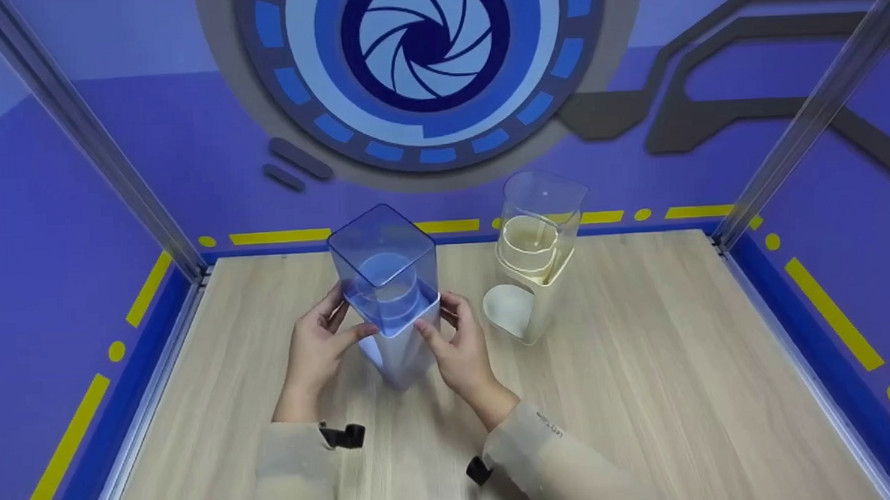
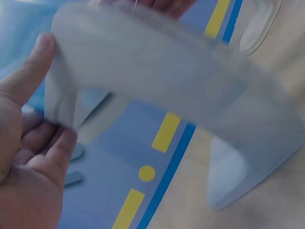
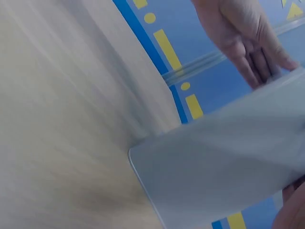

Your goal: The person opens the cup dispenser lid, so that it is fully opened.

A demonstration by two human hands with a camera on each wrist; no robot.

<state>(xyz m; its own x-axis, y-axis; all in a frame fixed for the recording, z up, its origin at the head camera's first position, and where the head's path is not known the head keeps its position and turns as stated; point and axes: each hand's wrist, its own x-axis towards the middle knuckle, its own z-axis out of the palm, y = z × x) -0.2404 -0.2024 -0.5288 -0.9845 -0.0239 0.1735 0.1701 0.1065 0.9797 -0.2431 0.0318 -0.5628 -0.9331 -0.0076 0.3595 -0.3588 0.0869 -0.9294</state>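
Observation:
A tall square dispenser-like container stands upright between my hands in the head view, with a clear blue upper tank [image 1: 346, 265] on a white base [image 1: 419, 356]. A round cup-shaped part [image 1: 396, 301] shows inside the blue tank. My left hand [image 1: 318, 353] grips its left side, thumb at the front near the seam. Opposite it, my right hand [image 1: 460, 347] grips the right side, thumb also in front. In the left wrist view the white base [image 2: 167, 71] looks blurred and has a deep curved cut-out. Whether its bottom touches the table, I cannot tell.
A similar container, with a clear top [image 1: 544, 189], a yellowish inner part [image 1: 531, 239] and a rounded white face [image 1: 509, 309], stands behind and to the right. The wooden table [image 1: 646, 391] meets blue walls with metal posts [image 1: 102, 145] at the corners.

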